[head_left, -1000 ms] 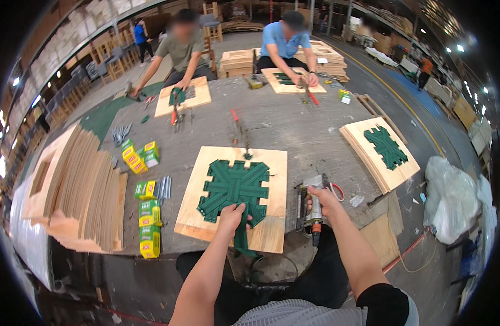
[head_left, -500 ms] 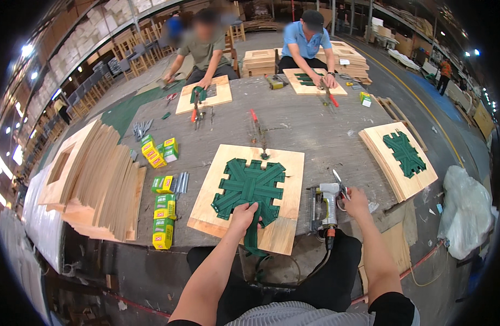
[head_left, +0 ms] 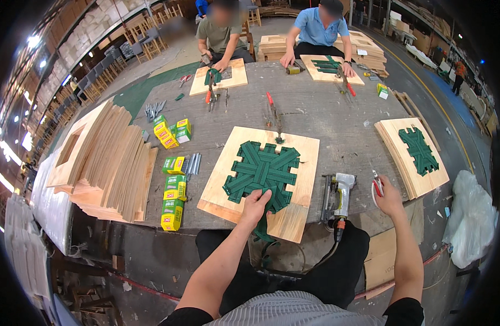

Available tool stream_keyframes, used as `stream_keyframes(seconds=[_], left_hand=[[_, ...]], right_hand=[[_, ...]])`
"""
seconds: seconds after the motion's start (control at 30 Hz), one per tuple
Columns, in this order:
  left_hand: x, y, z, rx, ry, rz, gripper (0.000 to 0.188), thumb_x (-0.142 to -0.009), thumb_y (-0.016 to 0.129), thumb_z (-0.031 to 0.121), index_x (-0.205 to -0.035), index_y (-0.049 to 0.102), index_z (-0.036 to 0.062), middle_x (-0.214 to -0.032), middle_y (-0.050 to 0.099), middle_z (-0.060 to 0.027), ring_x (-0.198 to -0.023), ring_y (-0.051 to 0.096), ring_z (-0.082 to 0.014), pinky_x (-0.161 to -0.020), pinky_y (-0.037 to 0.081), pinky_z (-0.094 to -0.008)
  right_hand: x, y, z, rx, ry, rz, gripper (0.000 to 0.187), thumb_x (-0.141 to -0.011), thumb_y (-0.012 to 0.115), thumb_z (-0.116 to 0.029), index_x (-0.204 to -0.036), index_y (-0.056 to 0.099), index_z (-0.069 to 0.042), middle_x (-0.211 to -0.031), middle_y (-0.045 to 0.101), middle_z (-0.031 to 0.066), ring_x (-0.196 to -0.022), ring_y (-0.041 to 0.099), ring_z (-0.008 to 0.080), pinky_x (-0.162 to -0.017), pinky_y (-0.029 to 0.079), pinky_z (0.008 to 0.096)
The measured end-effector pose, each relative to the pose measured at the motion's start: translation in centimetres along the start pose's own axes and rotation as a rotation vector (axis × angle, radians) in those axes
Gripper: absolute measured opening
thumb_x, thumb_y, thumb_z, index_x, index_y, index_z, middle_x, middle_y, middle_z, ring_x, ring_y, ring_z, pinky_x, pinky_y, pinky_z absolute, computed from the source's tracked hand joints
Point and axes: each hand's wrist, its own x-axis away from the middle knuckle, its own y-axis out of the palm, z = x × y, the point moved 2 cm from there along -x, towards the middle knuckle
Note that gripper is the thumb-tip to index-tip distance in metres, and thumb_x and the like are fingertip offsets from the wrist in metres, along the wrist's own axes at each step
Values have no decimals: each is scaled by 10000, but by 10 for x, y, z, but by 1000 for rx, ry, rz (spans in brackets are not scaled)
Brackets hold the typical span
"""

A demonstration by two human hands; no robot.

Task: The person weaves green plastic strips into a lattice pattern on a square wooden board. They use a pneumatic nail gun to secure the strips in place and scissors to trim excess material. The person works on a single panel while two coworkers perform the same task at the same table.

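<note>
A wooden panel (head_left: 220, 204) lies in front of me, bearing a woven patch of green webbing (head_left: 261, 171). My left hand (head_left: 254, 206) is closed on a webbing strap at the patch's near edge, thumb on top. The strap's loose end (head_left: 262, 228) hangs over the table edge. In my right hand (head_left: 390, 196) is a pair of red-handled scissors (head_left: 377, 186), blades pointing away from me. They are held to the right of the panel, apart from the webbing. Between panel and scissors lies a pneumatic staple gun (head_left: 342, 195) with its hose attached.
Stacked wooden frames (head_left: 111, 163) stand at left, beside green-yellow boxes (head_left: 173, 213) and staple strips (head_left: 193, 163). A clamp tool (head_left: 274, 117) lies beyond the panel. At right is another stack of panels (head_left: 388, 142) topped with webbing. Two co-workers sit across the table (head_left: 239, 111).
My right hand has lifted the scissors from beside the staple gun and moved right with them. My left hand keeps its hold on the strap. The whole view has shifted.
</note>
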Motion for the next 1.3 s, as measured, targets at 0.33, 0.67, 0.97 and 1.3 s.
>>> stream_keyframes(seconds=[0.33,0.67,0.97,1.3], left_hand=[[5,11,34,54,-154,-189,276,-1027,667,270,-1103,755,20,-902,744,-26,-703,658,-99,-632,561,-274],[12,4,42,-40,-137,-286,270,-1043,646,221,-1175,751,9,-964,744,-6,-845,658,-72,-740,565,-263],[15,0,42,19,-154,-234,272,-1042,654,219,-1168,744,-4,-974,739,-16,-852,663,-88,-778,574,-288],[31,-8,46,45,-97,-245,257,-1045,638,202,-1158,742,-4,-1049,737,-46,-944,671,-111,-842,533,-272]], right_hand=[[-27,54,-137,216,-929,-360,487,-823,784,-513,-1155,633,-189,-949,685,95,-985,673,325,-873,471,467],[-63,104,-173,255,-1252,-462,411,-832,758,-482,-1091,647,-184,-907,685,72,-934,692,287,-828,477,458],[-66,111,-171,168,-1326,-516,421,-833,749,-503,-1083,646,-180,-833,681,61,-853,708,312,-739,508,474],[-40,115,-190,161,-1299,-639,370,-883,699,-465,-1106,623,-180,-829,700,113,-817,709,374,-691,527,521]])
